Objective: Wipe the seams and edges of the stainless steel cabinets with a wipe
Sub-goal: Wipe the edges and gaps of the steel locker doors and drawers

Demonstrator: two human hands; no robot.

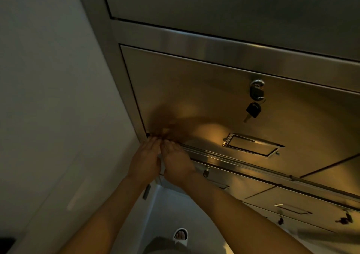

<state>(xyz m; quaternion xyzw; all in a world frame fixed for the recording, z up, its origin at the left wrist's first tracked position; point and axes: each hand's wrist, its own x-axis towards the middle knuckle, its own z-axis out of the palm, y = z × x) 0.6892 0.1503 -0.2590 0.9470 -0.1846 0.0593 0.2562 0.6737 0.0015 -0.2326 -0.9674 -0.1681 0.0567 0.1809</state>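
Observation:
The stainless steel cabinet door (194, 90) has a dark seam along its left and bottom edges. Both my hands are at the door's lower left corner (148, 135), side by side, backs toward me. My left hand (145, 159) reaches with fairly straight fingers to the corner seam. My right hand (176, 159) lies right beside it, fingertips on the bottom edge. A pale sliver of the wipe (161, 162) shows between the two hands; the rest of it is hidden under them, as are the thumbs.
A lock with hanging keys (256, 98) and a recessed handle (251, 143) sit to the right on the same door. Lower drawers (292, 205) with handles and keys lie below. A grey wall (58, 98) is close on the left. My sandalled foot (180, 236) is on the floor.

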